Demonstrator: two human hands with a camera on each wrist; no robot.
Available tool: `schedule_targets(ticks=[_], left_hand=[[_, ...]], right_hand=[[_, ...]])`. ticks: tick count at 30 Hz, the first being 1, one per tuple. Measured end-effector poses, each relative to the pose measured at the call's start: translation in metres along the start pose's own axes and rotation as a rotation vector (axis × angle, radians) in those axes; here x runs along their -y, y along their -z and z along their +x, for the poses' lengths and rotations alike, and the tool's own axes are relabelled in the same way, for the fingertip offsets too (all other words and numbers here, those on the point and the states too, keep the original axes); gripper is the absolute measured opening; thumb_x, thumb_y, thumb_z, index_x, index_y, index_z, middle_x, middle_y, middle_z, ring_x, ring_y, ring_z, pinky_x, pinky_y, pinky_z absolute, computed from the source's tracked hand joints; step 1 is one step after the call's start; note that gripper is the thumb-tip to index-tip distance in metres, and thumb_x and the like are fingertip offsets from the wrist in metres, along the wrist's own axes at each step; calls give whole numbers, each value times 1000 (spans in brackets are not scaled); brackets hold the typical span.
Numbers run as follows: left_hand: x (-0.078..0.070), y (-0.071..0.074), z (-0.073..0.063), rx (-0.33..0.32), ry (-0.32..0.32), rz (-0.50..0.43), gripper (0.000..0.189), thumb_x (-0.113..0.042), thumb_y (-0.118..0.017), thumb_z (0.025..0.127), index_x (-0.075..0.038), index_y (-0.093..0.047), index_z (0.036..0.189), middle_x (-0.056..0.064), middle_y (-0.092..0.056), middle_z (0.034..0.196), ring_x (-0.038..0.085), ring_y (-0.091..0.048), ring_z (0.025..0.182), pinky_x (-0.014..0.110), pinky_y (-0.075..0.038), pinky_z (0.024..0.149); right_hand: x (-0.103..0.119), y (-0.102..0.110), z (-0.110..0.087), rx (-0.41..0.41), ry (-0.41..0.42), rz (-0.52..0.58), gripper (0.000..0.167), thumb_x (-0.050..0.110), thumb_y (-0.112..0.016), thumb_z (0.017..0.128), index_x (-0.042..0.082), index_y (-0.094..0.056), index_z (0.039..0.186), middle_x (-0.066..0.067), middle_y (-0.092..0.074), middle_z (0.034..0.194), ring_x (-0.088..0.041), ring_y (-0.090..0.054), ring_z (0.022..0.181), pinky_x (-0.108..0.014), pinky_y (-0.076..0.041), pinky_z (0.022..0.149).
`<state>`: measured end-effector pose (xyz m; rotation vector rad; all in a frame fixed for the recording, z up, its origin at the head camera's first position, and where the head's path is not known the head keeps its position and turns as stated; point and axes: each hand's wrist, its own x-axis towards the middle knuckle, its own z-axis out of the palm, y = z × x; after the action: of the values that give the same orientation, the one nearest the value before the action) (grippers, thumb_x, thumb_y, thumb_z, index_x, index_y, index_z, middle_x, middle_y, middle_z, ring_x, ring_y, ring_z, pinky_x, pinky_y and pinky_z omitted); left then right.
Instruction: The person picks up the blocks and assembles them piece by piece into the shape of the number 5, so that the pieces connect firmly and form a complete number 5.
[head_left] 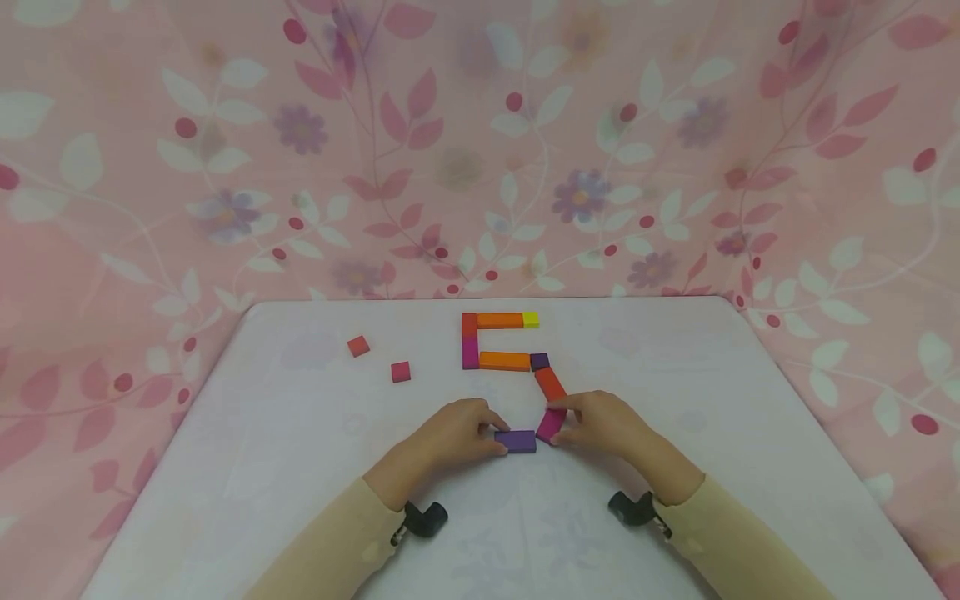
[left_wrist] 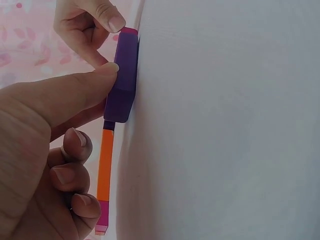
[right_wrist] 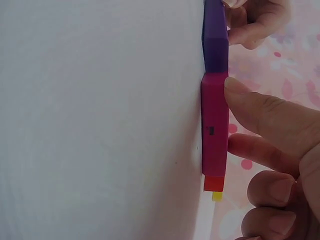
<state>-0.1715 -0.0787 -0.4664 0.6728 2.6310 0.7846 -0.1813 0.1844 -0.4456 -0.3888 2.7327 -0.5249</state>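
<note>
My left hand (head_left: pixel 457 433) pinches a purple block (head_left: pixel 517 442) between thumb and forefinger, its other fingers curled in the left wrist view. Just right of it, my right hand (head_left: pixel 607 425) pinches a slanted magenta block (head_left: pixel 551 425) by its edges. The two blocks' ends meet in the right wrist view. Above the magenta block, a slanted red-orange block (head_left: pixel 551 384) runs up to a small dark purple cube (head_left: pixel 540 361). From that cube an orange block (head_left: pixel 505 361) extends left to an upright magenta block (head_left: pixel 470 352).
A red block (head_left: pixel 469 324), another orange block (head_left: pixel 500 321) and a yellow cube (head_left: pixel 531 320) form the row's far end. Two loose red cubes, one nearer (head_left: pixel 401 372) and one farther (head_left: pixel 358 346), lie to the left on the white-covered table (head_left: pixel 300 467). A floral cloth hangs behind.
</note>
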Motion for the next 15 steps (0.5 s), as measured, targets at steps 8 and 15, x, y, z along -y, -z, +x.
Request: schedule_targets(ticks=[8, 15], left_hand=[[-3, 3, -2, 3, 0, 15, 31, -40, -79, 85, -29, -77, 115, -16, -58, 85, 8, -54, 82, 26, -48, 74], [-3, 4, -1, 5, -12, 31, 30, -39, -79, 85, -27, -77, 114, -15, -59, 86, 9, -54, 82, 27, -47, 76]], right_hand=[[1, -1, 0, -14, 17, -21, 56, 38, -87, 77, 24, -71, 128, 7, -61, 87, -16, -53, 84, -33, -48, 74], [4, -1, 0, -16, 9, -33, 56, 39, -87, 77, 24, -71, 128, 6, -61, 87, -17, -53, 85, -35, -48, 75]])
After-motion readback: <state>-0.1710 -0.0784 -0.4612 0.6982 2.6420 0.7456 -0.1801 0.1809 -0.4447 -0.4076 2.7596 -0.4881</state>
